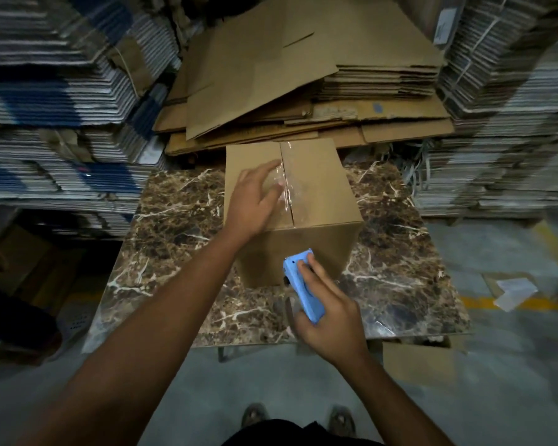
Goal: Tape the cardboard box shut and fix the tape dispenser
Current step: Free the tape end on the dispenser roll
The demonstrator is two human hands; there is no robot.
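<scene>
The cardboard box [290,204] stands on the marble-patterned bench [174,226], set toward the far edge, its top flaps closed and a strip of clear tape [285,188] lying along the centre seam; the left hand [255,204] is spread flat on the top, fingers open and reaching onto the tape, which I judge is to press the strip down and steady the box; the right hand [327,313] is closed around the blue tape dispenser [302,284], held low against the near face of the box, where the tape would be carried over the top edge and down the side; whether the strip is already cut I cannot tell.

Room is tight behind: a heap of flattened cartons [303,91] sits just beyond the far edge of the bench, touching or nearly so, and tall stacks of bundled sheets [62,107] wall in both sides; the near edge of the bench is open toward the person, with bare top left and right of the box, so the free way for the dispenser is downward and back toward the body.
</scene>
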